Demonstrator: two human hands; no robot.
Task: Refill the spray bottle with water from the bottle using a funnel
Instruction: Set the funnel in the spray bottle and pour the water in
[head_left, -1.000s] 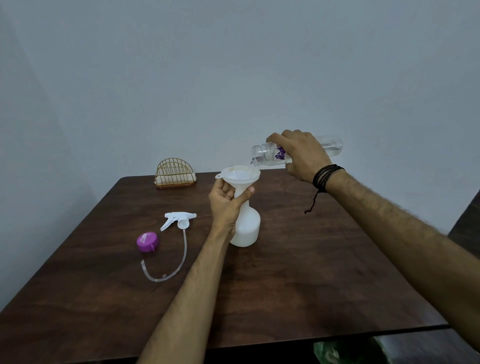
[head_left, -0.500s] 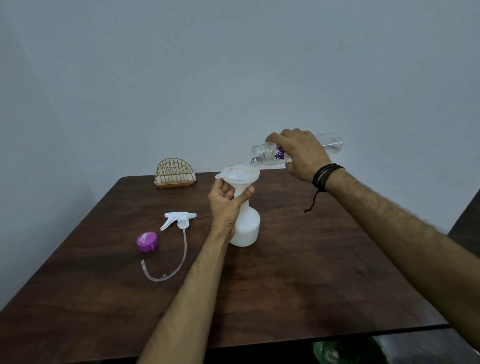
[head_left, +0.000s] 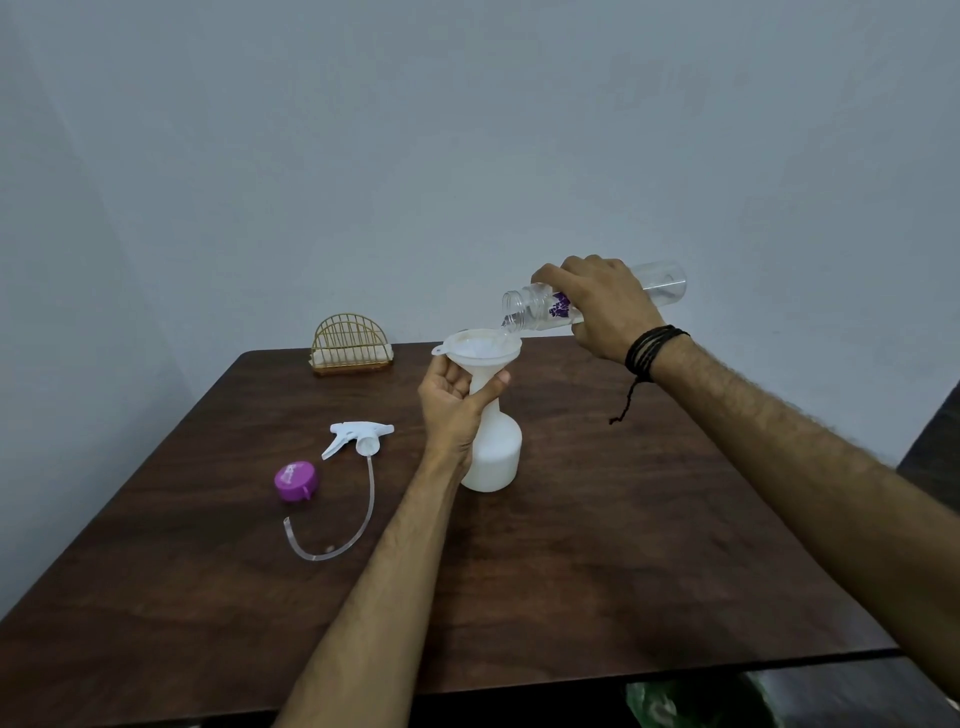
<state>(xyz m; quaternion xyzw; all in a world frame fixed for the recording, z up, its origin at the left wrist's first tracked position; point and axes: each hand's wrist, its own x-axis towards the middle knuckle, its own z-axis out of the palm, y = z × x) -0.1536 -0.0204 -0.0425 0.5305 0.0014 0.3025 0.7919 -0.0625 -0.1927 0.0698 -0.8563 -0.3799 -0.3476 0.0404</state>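
A white spray bottle (head_left: 493, 457) stands on the dark wooden table (head_left: 597, 545) with a white funnel (head_left: 480, 348) set in its neck. My left hand (head_left: 452, 410) grips the neck just under the funnel, thumb on the right side. My right hand (head_left: 602, 312) holds a clear water bottle (head_left: 662, 283) with a purple print, tipped almost level, its open mouth over the funnel's right rim. A thin trickle runs from the mouth into the funnel.
The white trigger sprayer head (head_left: 358, 439) with its clear curved tube lies left of the spray bottle. A purple cap (head_left: 295, 481) lies further left. A gold wire holder (head_left: 351, 351) stands at the table's far edge. Something green shows below the near edge.
The water bottle is tipped very slightly more, its base a touch higher. Both hands and the spray bottle stay where they were.
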